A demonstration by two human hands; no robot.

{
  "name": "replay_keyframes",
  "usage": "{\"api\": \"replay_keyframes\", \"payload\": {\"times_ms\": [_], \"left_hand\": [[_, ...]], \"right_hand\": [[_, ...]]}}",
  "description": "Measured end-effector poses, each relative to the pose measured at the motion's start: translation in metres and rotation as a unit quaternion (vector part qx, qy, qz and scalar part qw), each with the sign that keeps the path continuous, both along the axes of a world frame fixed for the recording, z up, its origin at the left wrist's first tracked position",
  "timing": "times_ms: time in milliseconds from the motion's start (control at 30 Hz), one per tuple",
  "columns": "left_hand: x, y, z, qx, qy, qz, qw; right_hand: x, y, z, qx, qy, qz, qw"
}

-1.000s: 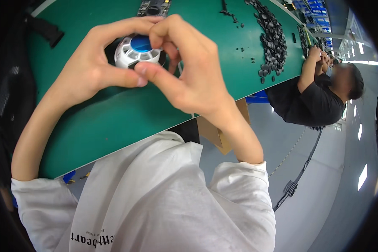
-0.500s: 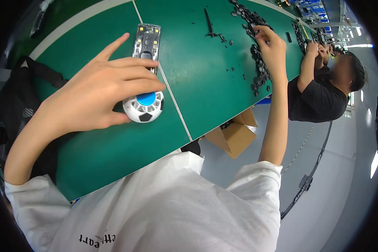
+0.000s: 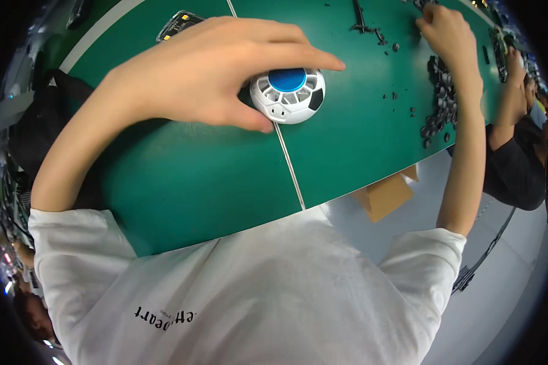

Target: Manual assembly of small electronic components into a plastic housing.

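Observation:
A round white fan-like device with a blue centre, vent slots and black soccer-ball patches sits on the green tabletop, over the pale seam line. My left hand curves around it, thumb at its near left side and an extended finger along its far side. Partly hidden behind that hand lies a clear-cased device with small yellow squares. At the far right, my right hand has its fingertips pinched together at the upper end of a pile of small black pieces. What they hold, if anything, is too small to tell.
A slim black tool-like piece and scattered black bits lie at the back. Below the table's right edge stands an open cardboard box. A black bag is at the left. A co-worker's arm shows at the right.
The round white device, in my left hand, has moved right and away from the clear-cased device, onto the seam line. My right hand has shifted farther up along the pile. The view has turned.

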State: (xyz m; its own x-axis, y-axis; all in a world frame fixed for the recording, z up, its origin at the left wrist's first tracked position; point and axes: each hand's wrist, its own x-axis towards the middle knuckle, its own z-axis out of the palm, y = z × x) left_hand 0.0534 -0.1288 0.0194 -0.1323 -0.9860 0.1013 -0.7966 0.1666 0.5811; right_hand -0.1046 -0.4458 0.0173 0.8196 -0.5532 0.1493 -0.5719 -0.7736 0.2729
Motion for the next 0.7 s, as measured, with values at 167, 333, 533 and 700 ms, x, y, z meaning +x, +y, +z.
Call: {"api": "replay_keyframes", "payload": {"times_ms": [167, 333, 533, 700], "left_hand": [[0.005, -0.02, -0.012, -0.042, 0.137, -0.077, 0.987], [-0.003, -0.048, -0.025, -0.052, 0.107, -0.05, 0.992], [-0.014, -0.065, -0.031, -0.101, 0.15, -0.047, 0.982], [-0.023, -0.061, -0.009, -0.065, 0.193, 0.004, 0.979]], "right_hand": [[-0.046, 0.024, -0.002, 0.235, -0.173, 0.028, 0.956], [-0.056, 0.139, 0.022, 0.502, -0.351, 0.125, 0.781], [-0.058, 0.152, 0.002, 0.399, -0.357, 0.316, 0.783], [-0.05, 0.155, -0.004, 0.378, -0.41, 0.31, 0.77]]}}
